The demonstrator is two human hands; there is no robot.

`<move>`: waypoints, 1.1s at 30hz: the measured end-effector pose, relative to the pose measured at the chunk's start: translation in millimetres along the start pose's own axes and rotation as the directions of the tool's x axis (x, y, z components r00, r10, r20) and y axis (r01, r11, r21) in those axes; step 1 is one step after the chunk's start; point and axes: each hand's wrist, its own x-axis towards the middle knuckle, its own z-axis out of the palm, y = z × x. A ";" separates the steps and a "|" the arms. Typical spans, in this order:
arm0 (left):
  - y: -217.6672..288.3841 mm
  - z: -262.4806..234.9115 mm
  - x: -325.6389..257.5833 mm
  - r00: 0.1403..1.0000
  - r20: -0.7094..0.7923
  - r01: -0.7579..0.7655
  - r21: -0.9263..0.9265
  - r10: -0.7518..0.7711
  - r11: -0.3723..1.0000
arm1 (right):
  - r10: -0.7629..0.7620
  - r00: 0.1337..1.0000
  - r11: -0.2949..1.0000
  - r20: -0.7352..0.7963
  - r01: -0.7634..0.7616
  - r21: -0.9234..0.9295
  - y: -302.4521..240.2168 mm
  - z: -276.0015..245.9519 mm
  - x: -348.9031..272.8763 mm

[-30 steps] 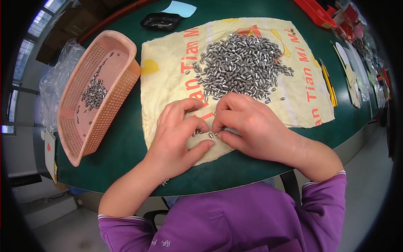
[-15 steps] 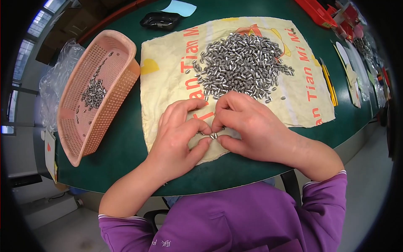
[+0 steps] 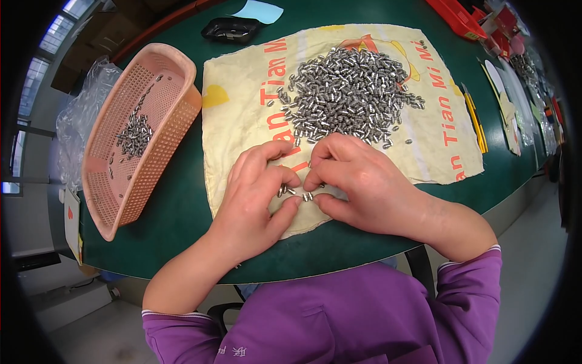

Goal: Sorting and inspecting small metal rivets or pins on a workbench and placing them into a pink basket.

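On a cream cloth (image 3: 236, 121) with red lettering lies a large heap of small silvery barrel-shaped metal parts (image 3: 348, 91). Just in front of it, my two hands face each other, fingertips close together. My left hand (image 3: 251, 191) is curved with thumb and index finger apart, and a few loose metal parts (image 3: 285, 191) lie in that gap. The fingers of my right hand (image 3: 357, 182) are curled, thumb and index tips closed at a couple of metal parts (image 3: 307, 197) beside my left thumb tip. My palms hide the cloth beneath them.
A pink perforated plastic basket (image 3: 193, 97) at the left holds a smaller pile of the parts. Clear plastic bags (image 3: 85, 115) lie beyond it. At the back are a black tray (image 3: 230, 30) and blue paper (image 3: 259, 11); a red bin (image 3: 454, 18) and yellow strips (image 3: 475, 121) are right.
My left thumb and index finger have drawn slightly left, away from the parts at my right fingertips. More loose parts show between them. My right hand has barely moved.
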 end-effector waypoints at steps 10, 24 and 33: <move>-1.9 -9.1 -3.8 0.999 0.034 0.013 0.066 -0.015 0.998 | -0.073 0.997 0.981 -0.018 0.069 -0.182 4.4 -7.2 2.2; 1.2 -12.0 -1.4 0.999 0.038 -0.002 0.025 0.001 1.000 | -0.081 0.997 0.991 -0.019 0.078 -0.110 6.3 -11.3 2.0; 2.0 -10.1 -1.7 0.998 0.056 0.004 0.035 -0.006 0.999 | -0.104 0.993 0.993 -0.051 0.101 -0.054 7.6 -2.1 2.1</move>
